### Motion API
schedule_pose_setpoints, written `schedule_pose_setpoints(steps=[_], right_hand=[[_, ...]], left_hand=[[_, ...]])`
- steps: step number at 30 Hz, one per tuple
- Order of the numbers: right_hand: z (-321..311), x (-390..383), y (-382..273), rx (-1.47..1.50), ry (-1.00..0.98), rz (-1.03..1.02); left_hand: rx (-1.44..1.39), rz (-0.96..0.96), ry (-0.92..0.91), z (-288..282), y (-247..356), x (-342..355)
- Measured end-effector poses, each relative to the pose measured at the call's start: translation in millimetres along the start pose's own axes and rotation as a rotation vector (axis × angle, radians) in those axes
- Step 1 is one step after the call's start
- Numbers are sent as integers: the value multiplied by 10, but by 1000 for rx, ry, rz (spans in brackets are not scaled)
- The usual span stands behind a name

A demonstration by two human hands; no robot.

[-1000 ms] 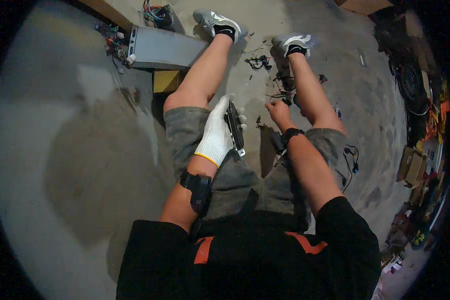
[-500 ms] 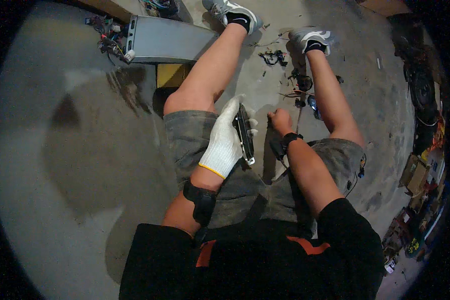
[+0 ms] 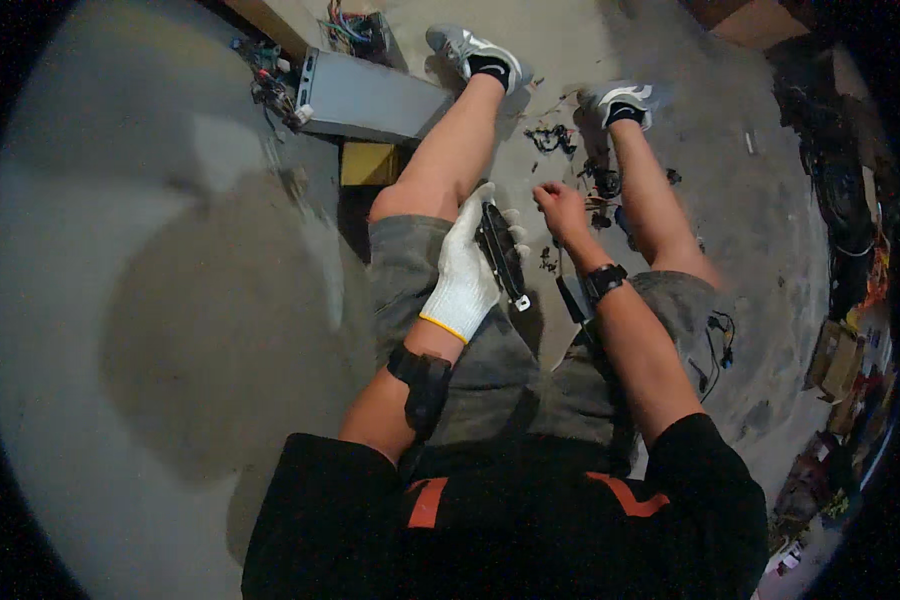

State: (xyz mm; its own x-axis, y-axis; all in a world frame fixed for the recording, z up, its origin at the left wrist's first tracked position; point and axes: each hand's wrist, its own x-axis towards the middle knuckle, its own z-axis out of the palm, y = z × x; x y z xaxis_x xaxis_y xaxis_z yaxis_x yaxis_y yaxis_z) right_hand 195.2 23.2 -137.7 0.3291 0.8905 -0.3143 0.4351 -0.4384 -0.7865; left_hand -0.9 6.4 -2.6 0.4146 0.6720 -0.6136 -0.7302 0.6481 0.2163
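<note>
My left hand (image 3: 458, 268), in a white knit glove with a yellow cuff, grips a black, elongated flat part (image 3: 500, 248) with a small silver tab at its lower end, held between my knees. To the right of it, my bare right hand (image 3: 564, 212) has its fingers curled in a pinch, apart from that part; what it holds, if anything, I cannot make out. Small black cable pieces (image 3: 548, 140) and other dark bits (image 3: 600, 180) lie on the floor just beyond my right hand, between my legs.
Beyond my left knee are a grey metal case (image 3: 375, 95), loose wires (image 3: 270, 85), a boxy unit with cables (image 3: 365, 35) and a yellow block (image 3: 368, 165). Piled clutter (image 3: 835, 190) and cardboard (image 3: 832, 355) line the right side, more cables (image 3: 715, 345) beside my right thigh.
Both hands have moved a little away from my body, toward my feet, the right one more. The left keeps hold of the black part. The view has shifted slightly.
</note>
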Motion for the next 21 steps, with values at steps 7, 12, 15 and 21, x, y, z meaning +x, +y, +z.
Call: schedule_pose_setpoints(steps=[7, 12, 15, 21], right_hand=[[-545, -1164, -1177, 207, -29, -349], [-334, -1671, -1105, 272, 51, -521], [-270, -1717, -1081, 191, 68, -595], [-211, -1752, -1141, 147, 44, -665]], left_hand=[[141, 115, 16, -31, -33, -42], [182, 111, 44, -30, -80, 4], [175, 106, 21, -108, -81, 35], [190, 144, -25, -247, -99, 105]])
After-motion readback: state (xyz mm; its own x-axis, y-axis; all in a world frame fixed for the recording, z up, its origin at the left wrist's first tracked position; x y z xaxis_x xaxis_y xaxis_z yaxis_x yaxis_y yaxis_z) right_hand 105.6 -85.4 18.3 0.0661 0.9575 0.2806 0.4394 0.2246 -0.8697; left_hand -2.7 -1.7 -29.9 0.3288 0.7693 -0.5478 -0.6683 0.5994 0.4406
